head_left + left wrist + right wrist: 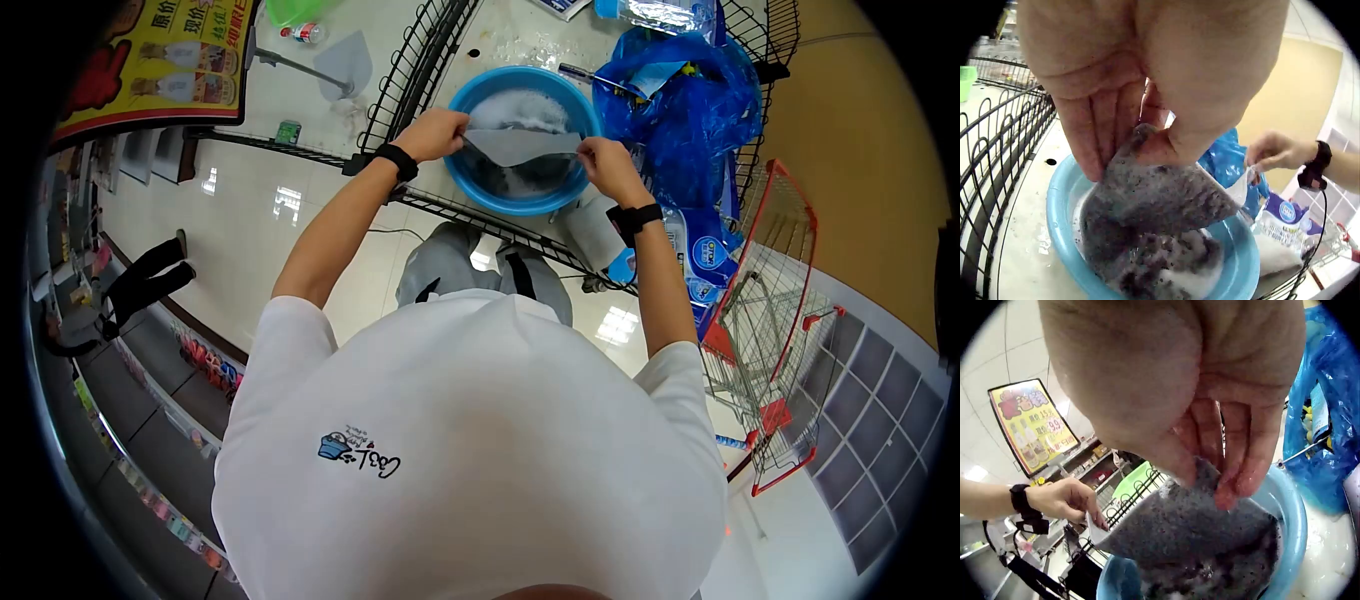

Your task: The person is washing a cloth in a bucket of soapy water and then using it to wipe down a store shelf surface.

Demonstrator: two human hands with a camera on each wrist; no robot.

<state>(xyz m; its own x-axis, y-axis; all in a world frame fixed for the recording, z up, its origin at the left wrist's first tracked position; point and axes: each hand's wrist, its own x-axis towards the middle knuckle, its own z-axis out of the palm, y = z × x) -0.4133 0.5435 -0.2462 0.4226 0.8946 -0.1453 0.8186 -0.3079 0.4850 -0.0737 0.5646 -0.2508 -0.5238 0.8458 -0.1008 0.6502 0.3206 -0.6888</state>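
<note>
A wet grey cloth (pixel 515 148) is stretched between both hands above a round blue basin (pixel 520 207). My left hand (pixel 436 134) pinches one corner between thumb and fingers, at the basin's left rim. At the right rim, my right hand (pixel 612 168) pinches the opposite corner. The cloth sags in the middle. In the left wrist view its dark, speckled underside (pixel 1147 203) hangs down toward the water. White suds (pixel 522 106) float in the basin over dark water. The right wrist view shows the left hand (pixel 1063 499) across the cloth.
Black wire racks (pixel 405 75) border the white surface under the basin. A blue plastic bag (pixel 680 120) lies to the right, with packaged goods (pixel 700 250) below it. A red-trimmed shopping cart (pixel 770 330) stands at the right. Another person's dark-clothed legs (pixel 145 275) show at the left.
</note>
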